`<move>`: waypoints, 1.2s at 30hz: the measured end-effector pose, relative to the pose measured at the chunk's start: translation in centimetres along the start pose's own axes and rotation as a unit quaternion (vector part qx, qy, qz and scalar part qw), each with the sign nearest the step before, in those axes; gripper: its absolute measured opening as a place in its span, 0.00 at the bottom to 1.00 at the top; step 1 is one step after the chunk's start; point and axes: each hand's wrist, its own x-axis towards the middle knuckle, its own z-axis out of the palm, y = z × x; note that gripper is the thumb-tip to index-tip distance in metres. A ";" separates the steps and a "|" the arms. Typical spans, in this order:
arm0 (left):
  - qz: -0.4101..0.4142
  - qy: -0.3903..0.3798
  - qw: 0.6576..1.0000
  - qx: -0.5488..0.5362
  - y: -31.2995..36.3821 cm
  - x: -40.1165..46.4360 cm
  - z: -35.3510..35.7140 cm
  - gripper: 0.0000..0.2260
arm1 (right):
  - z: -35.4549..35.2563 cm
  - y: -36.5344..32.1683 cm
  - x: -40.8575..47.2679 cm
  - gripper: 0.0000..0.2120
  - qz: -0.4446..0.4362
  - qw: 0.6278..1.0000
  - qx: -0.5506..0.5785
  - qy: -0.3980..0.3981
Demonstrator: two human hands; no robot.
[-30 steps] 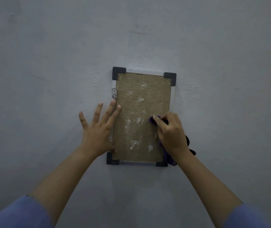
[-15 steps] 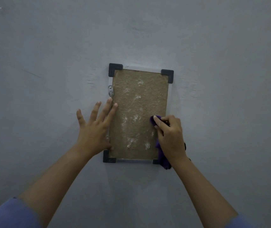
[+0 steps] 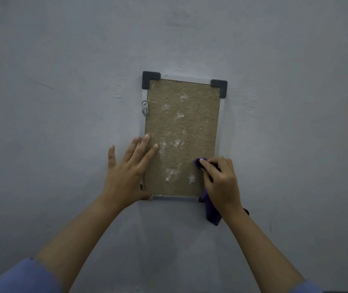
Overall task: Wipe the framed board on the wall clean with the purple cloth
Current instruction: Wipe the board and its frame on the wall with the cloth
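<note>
A dull grey wall [image 3: 63, 123] fills the view. Nearest, the left hand [image 3: 126, 174] lies flat with fingers spread over the lower left edge of the framed board [image 3: 181, 132]; the right hand [image 3: 221, 182] grips the purple cloth [image 3: 211, 212] against its lower right corner. White smudges [image 3: 171, 174] dot the brown panel above.

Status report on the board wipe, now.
Left hand flat, bracing frame edge. Right hand grips purple cloth, pressed on brown framed board lower right. White smudges remain. Nothing obstructing.
</note>
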 end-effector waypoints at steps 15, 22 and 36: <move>0.000 0.004 1.000 -0.015 0.1 0.1 0.1 0.62 | 1.5 -2.8 -0.5 0.10 0.105 0.993 0.049 0.037; 0.007 0.000 1.000 -0.028 0.0 0.1 0.1 0.62 | 0.9 -1.5 -2.5 0.09 0.004 1.000 0.018 -0.014; 0.009 0.012 1.000 -0.010 0.0 0.2 0.3 0.62 | 1.8 -2.5 -3.0 0.09 0.005 1.000 0.025 -0.011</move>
